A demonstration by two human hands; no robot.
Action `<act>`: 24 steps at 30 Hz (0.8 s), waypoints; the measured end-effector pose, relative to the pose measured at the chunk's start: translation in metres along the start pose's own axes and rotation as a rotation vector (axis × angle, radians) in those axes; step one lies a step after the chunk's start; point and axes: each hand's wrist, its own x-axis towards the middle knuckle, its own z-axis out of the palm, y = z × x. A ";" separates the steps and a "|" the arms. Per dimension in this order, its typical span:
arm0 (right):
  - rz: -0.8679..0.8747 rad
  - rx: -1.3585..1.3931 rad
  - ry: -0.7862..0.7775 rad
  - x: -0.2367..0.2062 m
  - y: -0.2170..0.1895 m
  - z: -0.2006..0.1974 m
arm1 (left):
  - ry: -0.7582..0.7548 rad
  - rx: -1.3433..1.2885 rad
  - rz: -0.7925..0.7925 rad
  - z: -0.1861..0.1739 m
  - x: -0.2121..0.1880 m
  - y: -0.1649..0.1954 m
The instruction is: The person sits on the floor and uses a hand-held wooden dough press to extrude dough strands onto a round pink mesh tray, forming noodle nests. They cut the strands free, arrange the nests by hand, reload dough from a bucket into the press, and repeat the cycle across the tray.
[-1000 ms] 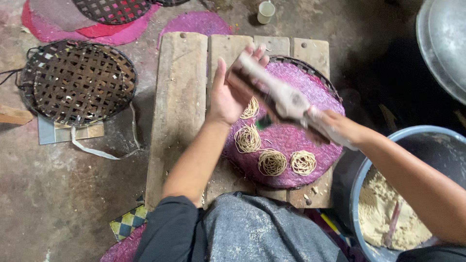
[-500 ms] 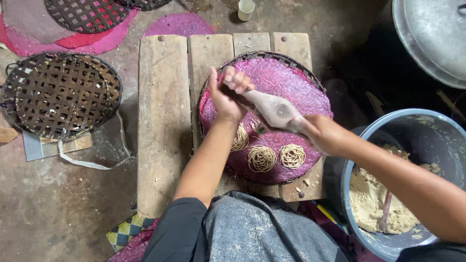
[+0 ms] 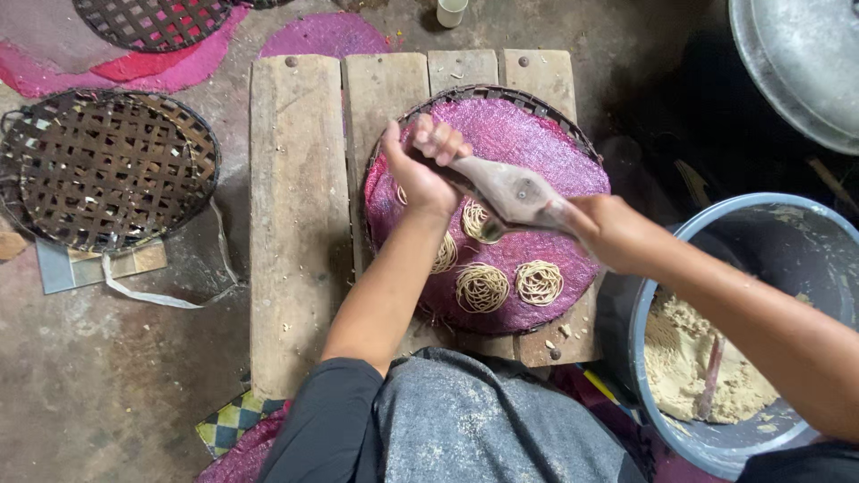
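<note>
A wooden noodle press (image 3: 508, 190) is held level over the purple mat (image 3: 537, 143), which is laid in a round woven tray (image 3: 501, 93) on the plank board (image 3: 295, 197); one handle end is clamped by the left hand (image 3: 420, 170), fingers closed tight round it, and the other by the right hand (image 3: 608, 234), also closed on it; the two-handed grip seems meant to squeeze evenly; a fresh noodle coil (image 3: 479, 222) is seen forming directly beneath the press; finished coils (image 3: 483, 288) are spaced apart, apparently to avoid sticking; the dough tub (image 3: 716, 358) is kept just beside the right arm, within easy reach; a spare woven tray (image 3: 107, 170) is set aside left.
</note>
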 end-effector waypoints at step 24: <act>-0.268 0.317 0.325 0.034 0.052 -0.002 | -0.276 1.713 -0.417 -0.061 -0.009 -0.007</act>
